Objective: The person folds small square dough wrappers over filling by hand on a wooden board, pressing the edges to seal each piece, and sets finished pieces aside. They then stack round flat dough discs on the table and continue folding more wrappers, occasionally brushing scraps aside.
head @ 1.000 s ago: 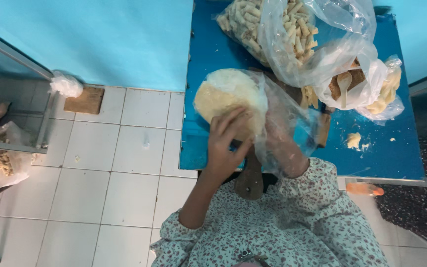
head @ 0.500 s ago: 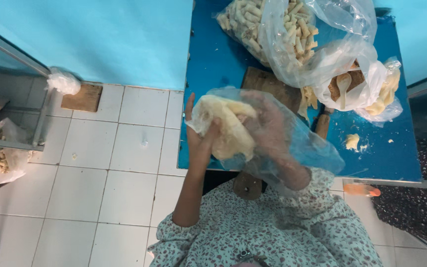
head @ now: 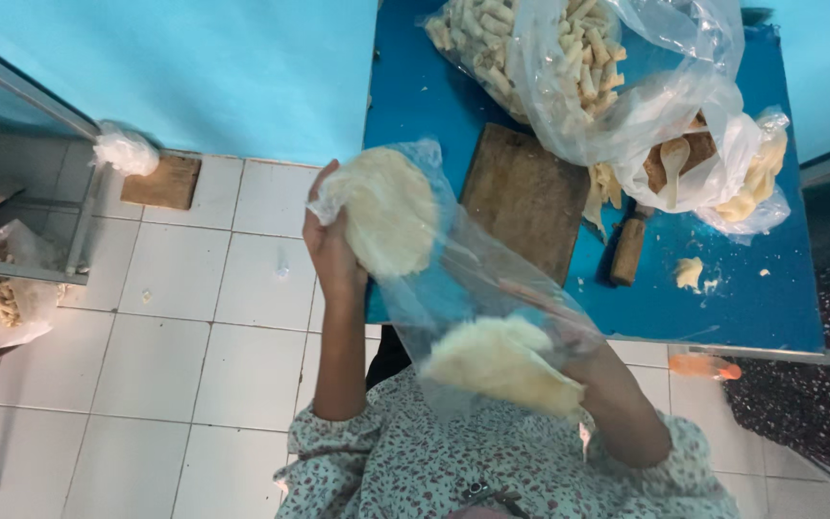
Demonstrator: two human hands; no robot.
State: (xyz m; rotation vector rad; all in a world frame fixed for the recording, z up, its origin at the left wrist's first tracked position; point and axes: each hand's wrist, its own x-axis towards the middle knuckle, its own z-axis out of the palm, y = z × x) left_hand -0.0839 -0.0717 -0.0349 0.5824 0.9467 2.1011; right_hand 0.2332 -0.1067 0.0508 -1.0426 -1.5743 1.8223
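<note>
Clear thin plastic bag [head: 453,279] spans both hands above the blue surface [head: 722,298]: left hand [head: 330,245] grasps its upper end with a pale round dough disc [head: 388,210], right hand, hidden inside so its grip cannot be told, supports a second pale piece [head: 501,363].

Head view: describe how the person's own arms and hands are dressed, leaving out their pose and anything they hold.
Both arms wear sleeves of a pale greenish fabric printed with small dark flowers, pushed up to about the elbow, leaving the forearms bare. The left hand is bare, with no glove or ring visible. The right hand is hidden behind clear plastic.
</note>
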